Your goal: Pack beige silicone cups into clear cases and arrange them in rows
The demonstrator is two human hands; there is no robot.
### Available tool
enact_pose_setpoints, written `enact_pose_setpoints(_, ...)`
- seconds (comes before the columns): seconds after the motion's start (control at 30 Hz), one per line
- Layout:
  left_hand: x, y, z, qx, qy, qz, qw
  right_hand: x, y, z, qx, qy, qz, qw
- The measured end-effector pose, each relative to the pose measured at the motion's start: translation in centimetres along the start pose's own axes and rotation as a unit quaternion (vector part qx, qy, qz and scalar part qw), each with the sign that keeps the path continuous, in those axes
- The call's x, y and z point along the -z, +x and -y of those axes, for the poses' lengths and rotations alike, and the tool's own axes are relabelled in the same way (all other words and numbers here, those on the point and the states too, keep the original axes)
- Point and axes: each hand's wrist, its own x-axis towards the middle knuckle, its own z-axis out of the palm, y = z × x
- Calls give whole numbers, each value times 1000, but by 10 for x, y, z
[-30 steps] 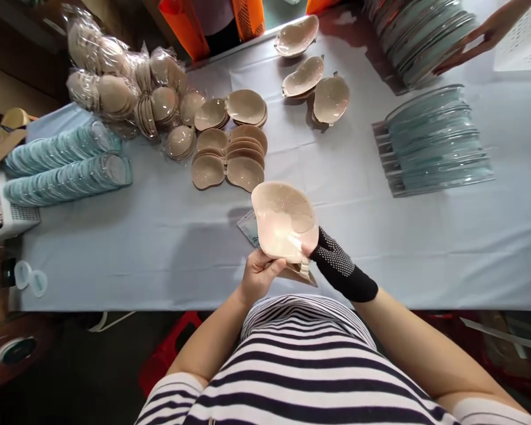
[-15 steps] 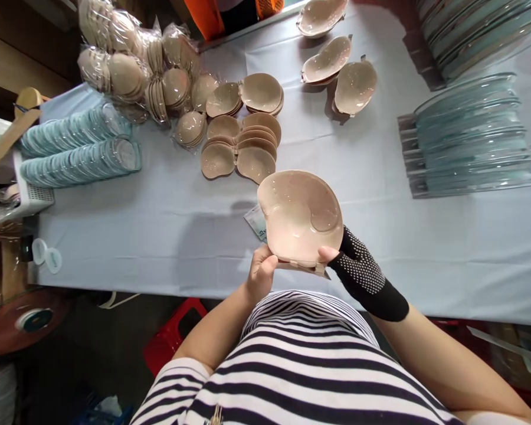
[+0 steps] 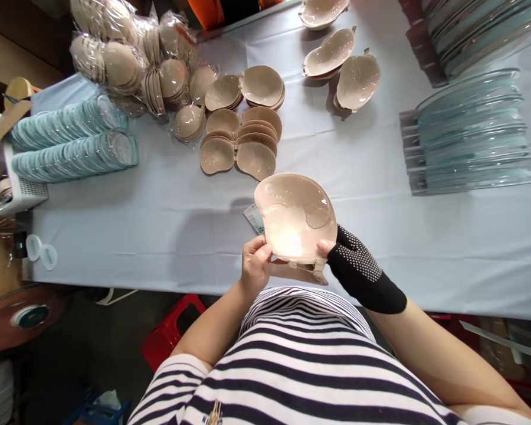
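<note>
A beige stick-on bra (image 3: 294, 215) is held up over the near part of the table, its glossy hollow side facing me. One cup shows in full; the other seems folded behind or beneath it and is mostly hidden. My bare left hand (image 3: 255, 264) pinches its lower left edge between thumb and fingers. On the lower right, my right hand (image 3: 363, 276) grips the rim near the clasp, thumb on the inner face; it wears a black glove with white dots that leaves the thumb bare. Partly behind the bra lies a small printed packet (image 3: 253, 218).
Beyond it sit stacked beige bras (image 3: 239, 144), with plastic-wrapped ones (image 3: 133, 65) farther left. Loose glossy bras (image 3: 357, 81) lie at the far right of centre. Clear plastic shells stand in rows, left (image 3: 75, 156) and right (image 3: 473, 139). A red stool (image 3: 172, 330) is below the table edge.
The bra has tilted a little, so a bright reflection now shows on its inner face and more of the part below its edge is visible. Both hands keep hold.
</note>
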Motion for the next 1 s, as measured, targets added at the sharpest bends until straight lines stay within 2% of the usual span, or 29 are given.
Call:
enact_pose_setpoints(0.17,-1,-2,-1,-23,11,-7,1000,0,0,-3,-40,48,18,998)
enact_pose_setpoints(0.5,1,-5,-1,-35,8,14,999,-2,3,-2,-57,84,33,994)
enact_pose_setpoints(0.67,4,-1,7,-30,8,24,999,-2,2,-7,-8,-27,-31,999)
enact_pose_setpoints(0.77,7,4,10,-27,73,22,997,-4,2,-5,39,-115,-59,991)
enact_pose_setpoints(0.9,10,10,11,-13,139,22,990,-9,5,1,105,-176,-48,978)
enact_pose_setpoints(1.0,9,12,11,7,69,26,997,-9,11,1,137,-167,-10,976)
